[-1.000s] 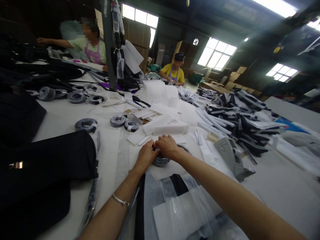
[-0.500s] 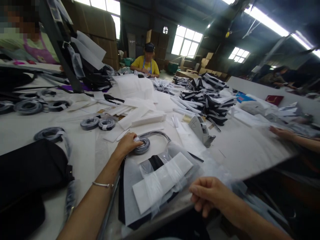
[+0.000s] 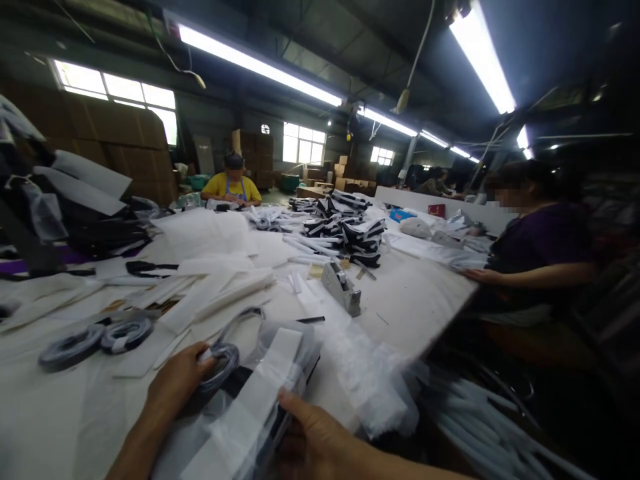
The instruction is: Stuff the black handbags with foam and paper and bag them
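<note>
My left hand point(image 3: 181, 375) is closed round a coiled grey strap point(image 3: 225, 367), its thumb and fingers at the coil's left side. A loop of the strap runs up and to the right. Just right of the coil lies a black fabric piece covered in clear plastic, with a long white sheet point(image 3: 245, 400) along its top. My right hand point(image 3: 315, 427) grips the right edge of this wrapped fabric piece, thumb on top and the other fingers mostly hidden beneath. The lower part of the piece runs out of view.
Two more strap coils point(image 3: 127, 335) lie to the left. A grey tape dispenser point(image 3: 342, 288) and crumpled plastic point(image 3: 377, 393) are at the right. Stacked black-and-white pieces point(image 3: 345, 227) stand farther back. A co-worker point(image 3: 545, 247) works at the right edge, another point(image 3: 231, 189) across the table point(image 3: 425, 293).
My right hand has come left from above the table edge and taken hold of the wrapped piece, which is now turned steeper. My left hand stays on the coil. The view has swung right.
</note>
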Tool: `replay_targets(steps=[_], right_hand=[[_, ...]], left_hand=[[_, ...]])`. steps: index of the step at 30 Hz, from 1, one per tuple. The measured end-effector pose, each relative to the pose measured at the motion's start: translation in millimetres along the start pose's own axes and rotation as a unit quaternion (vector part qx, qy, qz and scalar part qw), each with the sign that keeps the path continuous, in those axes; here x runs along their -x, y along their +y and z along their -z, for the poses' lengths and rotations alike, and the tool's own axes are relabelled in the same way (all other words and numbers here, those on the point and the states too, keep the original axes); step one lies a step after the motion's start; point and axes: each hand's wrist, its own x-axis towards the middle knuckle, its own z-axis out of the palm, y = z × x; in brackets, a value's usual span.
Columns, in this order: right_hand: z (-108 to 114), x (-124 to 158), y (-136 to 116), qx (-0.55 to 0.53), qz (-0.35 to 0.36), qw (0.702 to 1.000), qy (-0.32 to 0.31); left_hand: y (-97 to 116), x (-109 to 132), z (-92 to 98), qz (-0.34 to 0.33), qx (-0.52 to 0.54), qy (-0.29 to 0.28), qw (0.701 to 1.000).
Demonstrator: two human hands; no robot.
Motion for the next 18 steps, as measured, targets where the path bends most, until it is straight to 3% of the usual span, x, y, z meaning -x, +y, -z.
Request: replay_targets(steps=[4, 7, 10, 13, 16, 18], right_hand=[[3, 5, -10, -0.023, 0.072, 0.995, -0.07], [20, 30, -30, -0.039, 0.162, 0.982, -0.089], [52, 56, -63, -0.071, 0.244, 0.965, -0.07], [98, 70, -113, -0.144, 0.302, 0.942, -0.013], [151, 77, -176, -0.214, 0.355, 0.908, 0.063], [187, 81, -213, -0.221, 0.383, 0.89, 0.108]], left_hand=[[12, 7, 15.8, 0.0, -0.011, -0.002, 1.0], [49, 7, 38.1, -0.018, -0.022, 0.046, 0.999], [116, -2, 63.5, -0.059, -0.024, 0.098, 0.993], [201, -24, 82.4, -0.172, 0.044, 0.123, 0.976], [279, -47, 82.7, -0.3, 0.146, 0.064, 0.941], [312, -55, 69.4, -0.332, 0.161, 0.057, 0.928]])
